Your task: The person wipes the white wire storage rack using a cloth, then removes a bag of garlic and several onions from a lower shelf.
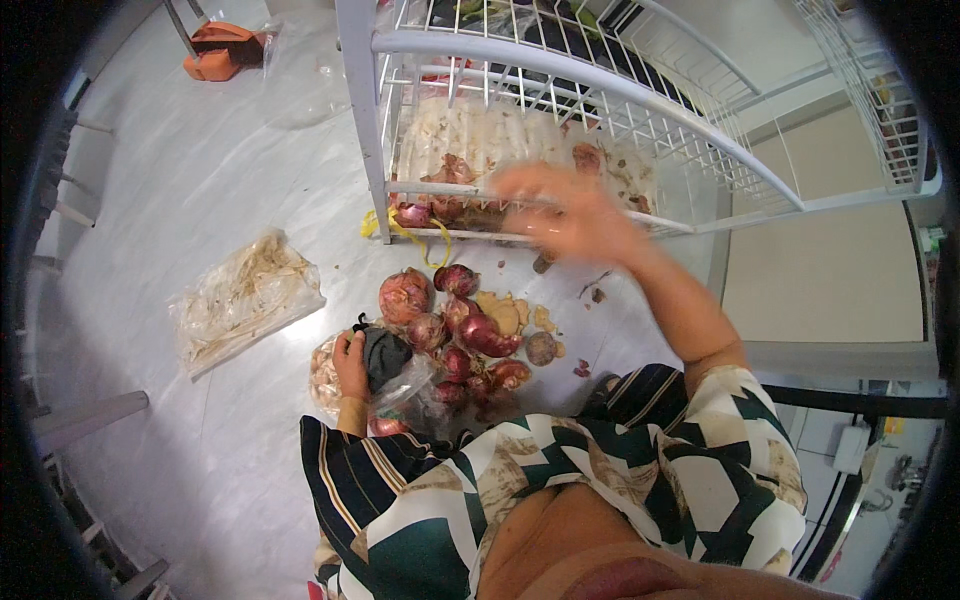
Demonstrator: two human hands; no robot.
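Observation:
My left hand (pixel 351 365) grips a dark grey bag (pixel 387 358) on the floor. Left of it, partly behind the hand, is a clear plastic bag of what looks like garlic (pixel 324 375). My right hand (pixel 566 214), blurred by motion, is at the front rail of the white wire rack's bottom shelf; whether its fingers hold anything cannot be seen. Red onions (pixel 480 335) are heaped on the floor between my hands, with a large round onion (pixel 405 296) and pieces of ginger (pixel 504 311) among them. Loose onion skins (pixel 452 171) litter the bottom shelf's plastic liner (pixel 480 124).
The white wire rack (pixel 365 112) rises ahead, its upper basket holding dark bags and green vegetables. A soiled, flattened plastic bag (pixel 247 304) lies on the left floor. An orange dustpan (pixel 225 51) stands at the far left. Yellow ribbon (pixel 448 244) hangs by the rack leg.

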